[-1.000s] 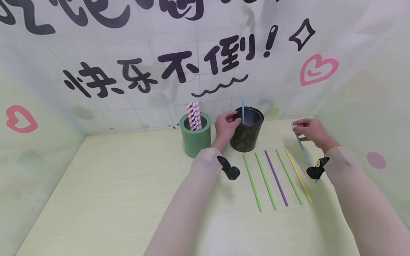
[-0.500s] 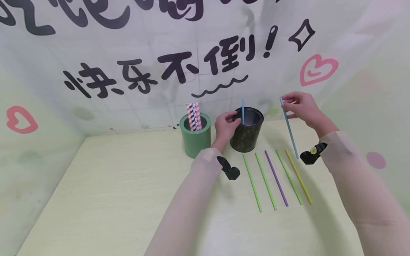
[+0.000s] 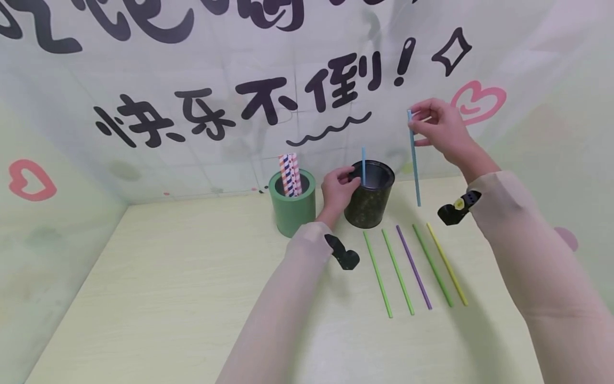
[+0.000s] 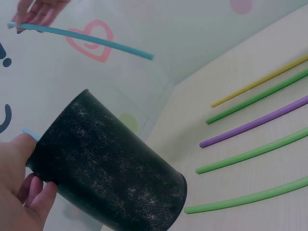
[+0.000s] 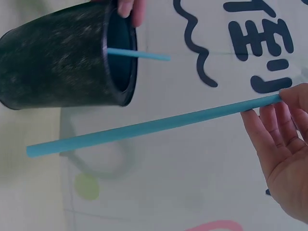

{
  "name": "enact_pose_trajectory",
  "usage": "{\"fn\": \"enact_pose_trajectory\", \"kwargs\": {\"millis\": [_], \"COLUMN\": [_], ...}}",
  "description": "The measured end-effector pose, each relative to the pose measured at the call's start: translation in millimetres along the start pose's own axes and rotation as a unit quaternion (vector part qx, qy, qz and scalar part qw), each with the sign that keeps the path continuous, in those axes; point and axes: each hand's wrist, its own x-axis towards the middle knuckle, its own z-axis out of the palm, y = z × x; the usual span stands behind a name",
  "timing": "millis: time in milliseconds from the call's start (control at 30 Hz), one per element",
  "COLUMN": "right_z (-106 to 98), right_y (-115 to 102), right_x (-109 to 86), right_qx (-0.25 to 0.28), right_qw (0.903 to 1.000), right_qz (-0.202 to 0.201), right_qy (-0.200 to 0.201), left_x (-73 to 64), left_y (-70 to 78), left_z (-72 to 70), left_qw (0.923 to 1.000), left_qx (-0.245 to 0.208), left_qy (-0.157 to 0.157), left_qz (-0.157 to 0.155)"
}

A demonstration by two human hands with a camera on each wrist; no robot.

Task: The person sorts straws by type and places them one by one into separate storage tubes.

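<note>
High at the right of the head view, my right hand (image 3: 443, 128) pinches a light blue straw (image 3: 414, 168) near its top end. The straw hangs almost upright, right of a dark speckled metal bucket (image 3: 366, 208) and apart from it. My left hand (image 3: 339, 191) grips the bucket's rim on its left side, thumb and fingers on either side of the wall in the left wrist view. Another blue straw (image 3: 363, 166) stands in the bucket and pokes above the rim. Its lower end is hidden.
Several straws lie side by side on the table: green ones (image 3: 377, 274), a purple one (image 3: 413, 266) and a yellow one (image 3: 447, 264). Left of the bucket stands a green cup (image 3: 293, 216) with patterned paper straws (image 3: 291, 176) in it. A printed wall (image 3: 201, 154) rises behind.
My right hand has lifted the blue straw off the table at the right and carried it up and left toward the bucket. The left hand has stayed at the rim.
</note>
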Motion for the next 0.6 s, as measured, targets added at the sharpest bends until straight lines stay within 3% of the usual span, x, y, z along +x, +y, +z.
{"fn": "enact_pose_trajectory", "kwargs": {"millis": [300, 600], "right_z": [16.6, 34.7], "right_y": [-27.0, -39.4], "right_x": [14.8, 25.3], "right_qx": [0.033, 0.040], "right_qw": [0.9982, 0.9949], "right_qz": [-0.039, -0.073], "right_qy": [0.031, 0.058], "left_x": [0.6, 0.4], "left_y": [-0.6, -0.7], "left_z": [-0.3, -0.5], "left_qw": [1.0000, 1.0000], "left_qx": [0.007, 0.000], "left_qy": [0.005, 0.002], "left_qz": [0.001, 0.006]}}
